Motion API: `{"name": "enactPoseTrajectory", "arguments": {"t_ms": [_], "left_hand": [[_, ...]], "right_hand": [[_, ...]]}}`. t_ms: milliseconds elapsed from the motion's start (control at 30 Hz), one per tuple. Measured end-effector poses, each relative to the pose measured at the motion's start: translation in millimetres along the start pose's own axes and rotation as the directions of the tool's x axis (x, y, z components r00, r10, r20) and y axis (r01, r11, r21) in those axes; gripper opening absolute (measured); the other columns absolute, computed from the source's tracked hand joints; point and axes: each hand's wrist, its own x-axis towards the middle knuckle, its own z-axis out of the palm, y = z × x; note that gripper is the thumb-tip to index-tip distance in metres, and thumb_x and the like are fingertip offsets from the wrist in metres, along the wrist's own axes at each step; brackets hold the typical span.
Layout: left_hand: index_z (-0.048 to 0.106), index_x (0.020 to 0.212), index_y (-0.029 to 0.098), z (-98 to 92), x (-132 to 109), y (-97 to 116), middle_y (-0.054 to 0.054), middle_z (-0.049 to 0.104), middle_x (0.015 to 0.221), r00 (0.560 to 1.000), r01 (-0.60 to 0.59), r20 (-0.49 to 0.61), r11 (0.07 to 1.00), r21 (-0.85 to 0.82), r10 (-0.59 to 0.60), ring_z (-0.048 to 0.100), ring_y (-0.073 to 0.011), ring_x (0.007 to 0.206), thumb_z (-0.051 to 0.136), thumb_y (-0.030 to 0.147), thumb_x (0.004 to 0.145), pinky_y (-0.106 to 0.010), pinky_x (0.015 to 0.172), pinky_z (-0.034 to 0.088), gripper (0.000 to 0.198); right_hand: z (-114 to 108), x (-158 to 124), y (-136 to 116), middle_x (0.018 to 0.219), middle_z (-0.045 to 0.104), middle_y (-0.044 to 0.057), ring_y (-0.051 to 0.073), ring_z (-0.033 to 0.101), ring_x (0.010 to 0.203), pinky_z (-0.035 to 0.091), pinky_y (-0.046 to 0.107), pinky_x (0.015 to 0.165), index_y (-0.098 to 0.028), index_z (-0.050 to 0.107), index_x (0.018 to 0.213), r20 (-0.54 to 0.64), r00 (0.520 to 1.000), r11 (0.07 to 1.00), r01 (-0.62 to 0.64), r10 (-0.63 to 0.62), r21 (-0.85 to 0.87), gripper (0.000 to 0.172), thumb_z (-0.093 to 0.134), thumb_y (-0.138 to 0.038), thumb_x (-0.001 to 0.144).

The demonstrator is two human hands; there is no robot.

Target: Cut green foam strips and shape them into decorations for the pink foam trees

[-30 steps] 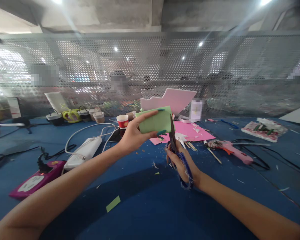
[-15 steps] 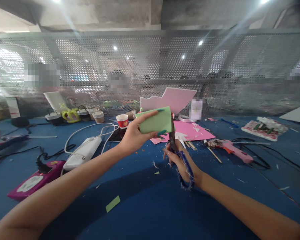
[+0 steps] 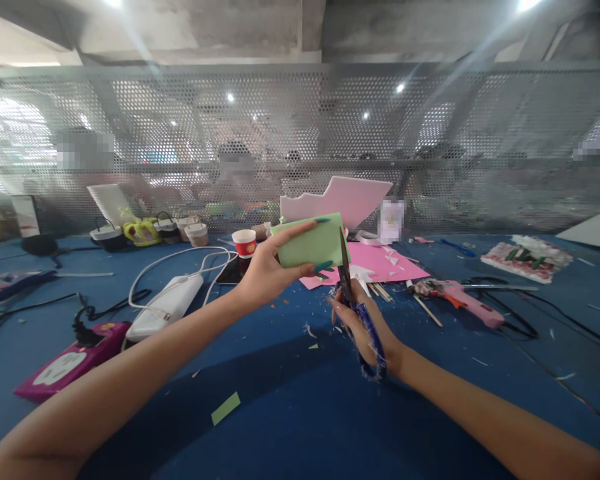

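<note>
My left hand (image 3: 267,270) pinches a light green foam sheet (image 3: 310,244) and holds it up above the blue table (image 3: 290,413). My right hand (image 3: 363,327) grips blue-handled scissors (image 3: 353,293), fingers through the loops. The dark blades point upward and meet the right edge of the green sheet. Small green and white scraps lie on the table below both hands.
Pink sheets (image 3: 375,263), a white foam board (image 3: 340,200), a pink glue gun (image 3: 455,293), sticks, a red cup (image 3: 245,242), a white power strip (image 3: 167,303) with cables, a magenta device (image 3: 63,363), small baskets (image 3: 145,231) and a perforated metal screen (image 3: 300,147) with people behind it.
The scissors and my right hand shifted slightly along the green sheet's right edge. My left hand holds the sheet in nearly the same place.
</note>
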Motion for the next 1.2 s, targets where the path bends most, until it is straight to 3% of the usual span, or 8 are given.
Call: {"name": "enactPoseTrajectory", "arguments": {"t_ms": [200, 567, 867, 1200], "left_hand": [[0.052, 0.125, 0.028, 1.4, -0.6, 1.9, -0.006, 0.055, 0.129, 1.000, 0.009, -0.010, 1.000, 0.008, -0.009, 0.056, -0.0262, 0.110, 0.073, 0.029, 0.068, -0.040, 0.082, 0.056, 0.061], [0.052, 0.126, 0.028, 1.4, -0.5, 0.4, -0.006, 0.056, 0.129, 0.999, -0.034, -0.009, 0.998, 0.054, 0.035, 0.055, -0.0260, 0.112, 0.073, 0.028, 0.068, -0.041, 0.088, 0.053, 0.063], [0.050, 0.127, 0.028, 2.5, -2.1, -0.4, -0.006, 0.054, 0.131, 1.000, -0.001, 0.007, 1.000, -0.014, 0.001, 0.057, -0.0261, 0.107, 0.071, 0.026, 0.069, -0.037, 0.075, 0.060, 0.062], [0.052, 0.126, 0.026, 2.3, -0.4, 0.7, -0.007, 0.056, 0.128, 0.999, -0.035, -0.007, 0.999, 0.010, 0.035, 0.057, -0.0261, 0.108, 0.072, 0.024, 0.067, -0.035, 0.075, 0.059, 0.062]], "right_hand": [[0.2, -1.2, 5.1, 0.064, 0.048, -0.003, 0.011, 0.043, 0.053, 0.033, 0.028, 0.049, -0.022, 0.041, 0.081, -0.001, 1.000, 1.000, -0.004, 0.004, 0.019, 0.022, 0.049, -0.041, 0.088], [2.1, -1.6, 5.4, 0.064, 0.045, -0.003, 0.011, 0.043, 0.052, 0.035, 0.027, 0.050, -0.022, 0.038, 0.081, -0.010, 1.000, 1.000, 0.006, -0.006, -0.014, 0.020, 0.046, -0.039, 0.090], [2.5, -3.2, 6.6, 0.061, 0.045, -0.004, 0.010, 0.043, 0.049, 0.036, 0.026, 0.048, -0.023, 0.039, 0.081, -0.011, 1.000, 1.000, 0.013, -0.013, 0.026, 0.022, 0.045, -0.041, 0.091], [5.2, -3.0, 8.7, 0.060, 0.043, -0.005, 0.009, 0.041, 0.047, 0.035, 0.024, 0.046, -0.022, 0.039, 0.080, -0.051, 0.998, 1.000, -0.021, 0.021, 0.001, 0.022, 0.045, -0.041, 0.089]]}}
